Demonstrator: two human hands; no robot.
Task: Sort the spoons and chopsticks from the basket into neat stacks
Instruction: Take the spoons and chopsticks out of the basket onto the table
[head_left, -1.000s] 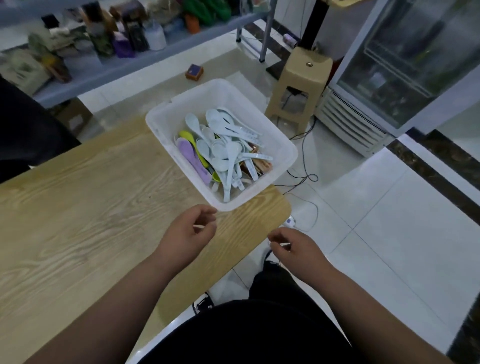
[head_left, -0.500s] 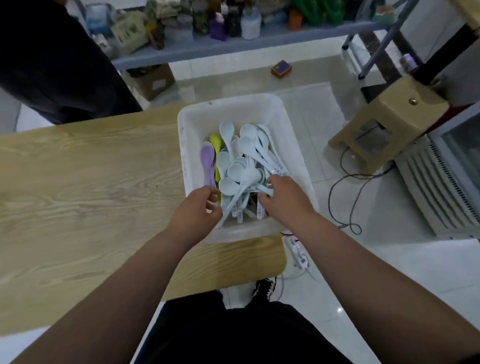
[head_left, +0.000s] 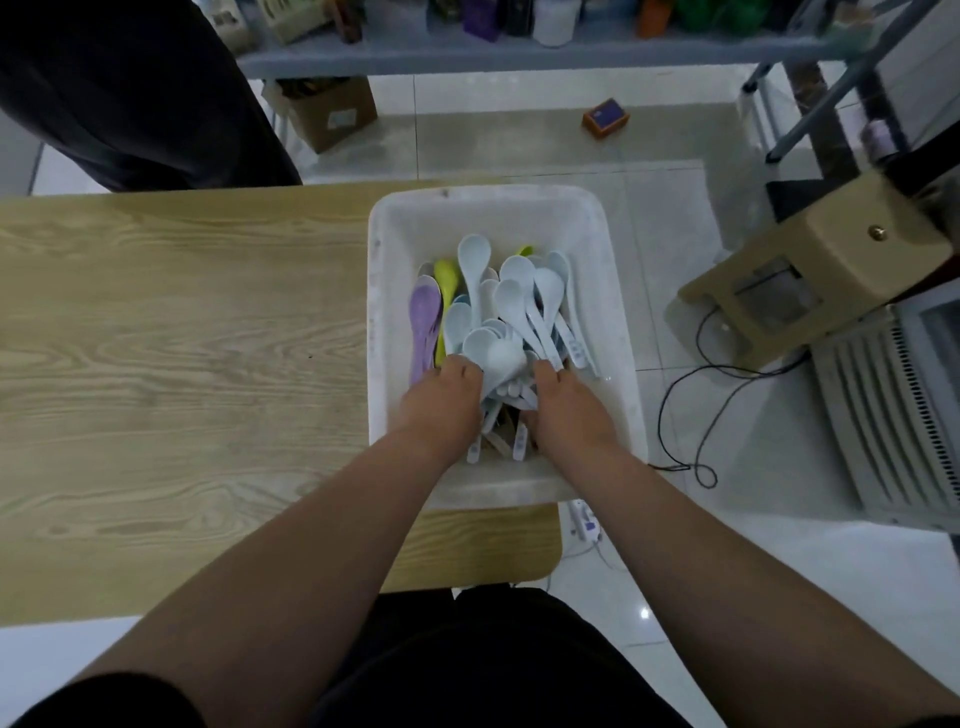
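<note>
Both your hands are down in the white basket (head_left: 379, 312), centre frame, on the bench's (head_left: 182, 338) right end. Left hand (head_left: 441, 402) and right hand (head_left: 569, 413) sit just apart, fingertips buried in the pale spoons (head_left: 519, 301); can't tell if either grips. 1 purple spoon (head_left: 425, 322) and 1 yellow-green spoon (head_left: 447, 278) lie at the pile's left.
</note>
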